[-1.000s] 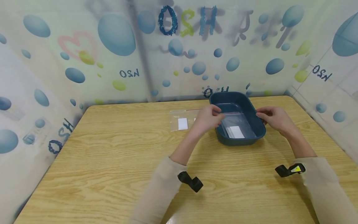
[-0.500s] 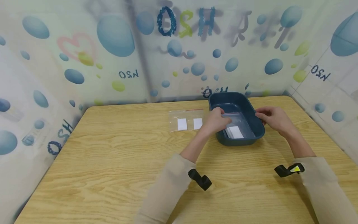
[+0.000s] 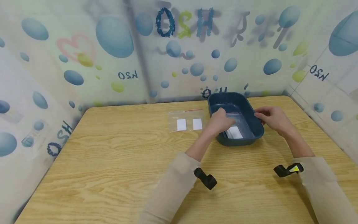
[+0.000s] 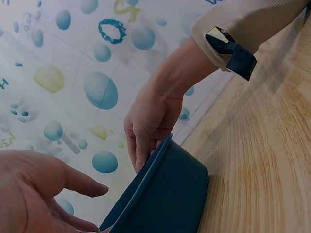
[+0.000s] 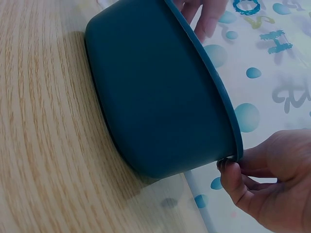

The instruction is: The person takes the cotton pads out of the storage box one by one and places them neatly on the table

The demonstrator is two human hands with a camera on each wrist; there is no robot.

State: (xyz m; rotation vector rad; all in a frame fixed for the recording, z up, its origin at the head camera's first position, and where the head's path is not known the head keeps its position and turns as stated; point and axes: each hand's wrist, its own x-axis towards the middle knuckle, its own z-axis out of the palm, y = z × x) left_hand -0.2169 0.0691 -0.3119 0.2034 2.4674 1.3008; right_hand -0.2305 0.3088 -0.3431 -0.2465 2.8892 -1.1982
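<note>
A dark blue plastic basin (image 3: 240,142) stands on the wooden table, right of centre. Inside it lies a clear zip bag (image 3: 242,124) with white cards (image 3: 234,132) in it. My left hand (image 3: 221,120) reaches over the basin's left side, above the bag. In the left wrist view its thumb (image 4: 86,183) is stretched out, apart from the fingers; the fingertips are partly hidden by the rim. My right hand (image 3: 275,119) pinches the basin's right rim between thumb and fingers, which the right wrist view (image 5: 272,179) also shows.
A second clear zip bag (image 3: 189,121) with two white cards lies flat left of the basin. The wooden table (image 3: 112,161) runs up to a patterned backdrop (image 3: 179,68) close behind the basin. Each sleeve carries a black wrist camera (image 3: 205,179).
My left hand has moved right, from the basin's left rim to over its inside, uncovering the bag on the table. My right hand keeps its grip on the rim.
</note>
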